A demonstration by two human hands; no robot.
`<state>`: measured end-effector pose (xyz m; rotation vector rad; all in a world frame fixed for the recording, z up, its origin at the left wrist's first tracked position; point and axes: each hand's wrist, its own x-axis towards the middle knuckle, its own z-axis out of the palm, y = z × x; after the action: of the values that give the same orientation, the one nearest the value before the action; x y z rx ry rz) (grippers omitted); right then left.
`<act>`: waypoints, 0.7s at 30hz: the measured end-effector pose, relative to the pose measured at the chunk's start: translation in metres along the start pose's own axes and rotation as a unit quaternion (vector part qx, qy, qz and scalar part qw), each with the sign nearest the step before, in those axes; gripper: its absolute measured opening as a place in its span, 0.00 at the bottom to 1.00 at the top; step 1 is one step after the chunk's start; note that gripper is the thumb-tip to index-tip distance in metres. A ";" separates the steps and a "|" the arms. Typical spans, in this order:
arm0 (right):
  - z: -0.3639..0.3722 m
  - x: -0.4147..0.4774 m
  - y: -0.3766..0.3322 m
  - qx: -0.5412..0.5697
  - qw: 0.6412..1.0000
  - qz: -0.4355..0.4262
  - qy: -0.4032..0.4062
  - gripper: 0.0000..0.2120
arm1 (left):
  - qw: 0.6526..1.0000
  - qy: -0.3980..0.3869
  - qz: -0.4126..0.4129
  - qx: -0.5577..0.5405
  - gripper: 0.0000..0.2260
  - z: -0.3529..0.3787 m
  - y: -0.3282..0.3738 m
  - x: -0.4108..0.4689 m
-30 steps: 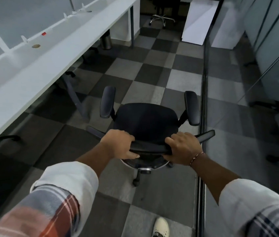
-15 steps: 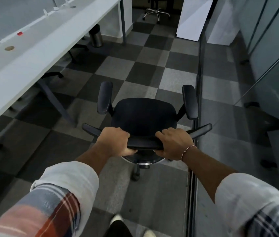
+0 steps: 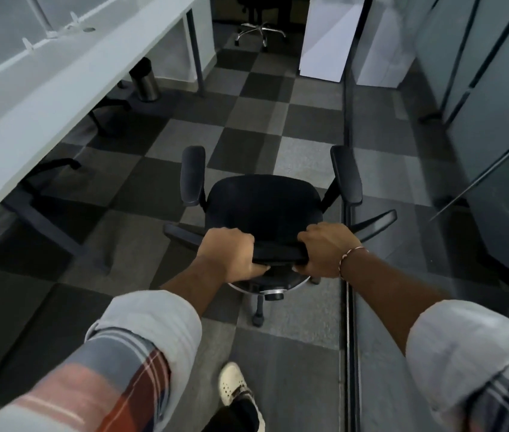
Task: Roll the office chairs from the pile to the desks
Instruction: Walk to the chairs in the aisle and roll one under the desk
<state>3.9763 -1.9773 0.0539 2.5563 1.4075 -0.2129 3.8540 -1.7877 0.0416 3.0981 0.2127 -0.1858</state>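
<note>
At far left, along the desk [image 3: 59, 98]: aim for a bay short of the bin [image 3: 145, 79], wide of the slanted desk leg [image 3: 47, 226] to spare the casters a snag.

Mid-aisle on the checked carpet, well apart from the desk edge: chair [image 3: 265, 207], seat facing away, backrest top nearest. Gripped at that top edge by both hands: left hand [image 3: 231, 257] curled over it with the thumb underneath, right hand [image 3: 325, 251] wrapped round the same edge a little way along. Judged mid-roll, not yet parked.

To do it well:
- Push level through the backrest, without leaning weight down, to avoid tipping the base.
- Press a touch harder with the right hand to swing the seat left toward the desk.
- Ease off before bringing the left armrest [image 3: 193, 176] to the desk edge.
- Mind the shoe [image 3: 234, 385] close behind the rear caster; take short steps.

At right, allow room from the floor track [image 3: 347, 120] and glass wall [image 3: 496, 135], with the right armrest [image 3: 346, 173] seemingly right at that line. Steer off it early to avoid a scrape.
</note>
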 end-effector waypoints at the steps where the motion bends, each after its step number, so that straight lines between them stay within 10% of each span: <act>1: -0.001 0.012 0.007 0.007 1.000 0.009 -0.002 0.23 | 1.000 -0.003 0.002 -0.003 0.21 -0.002 -0.001 0.017; 21: -0.027 0.245 0.244 -0.011 0.999 -0.011 -0.032 0.21 | 0.999 0.032 -0.027 0.009 0.22 -0.034 -0.008 0.340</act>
<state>4.3137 -1.8979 0.0528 2.4957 1.4072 -0.2778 4.1912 -1.7326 0.0336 3.1203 0.2977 -0.0910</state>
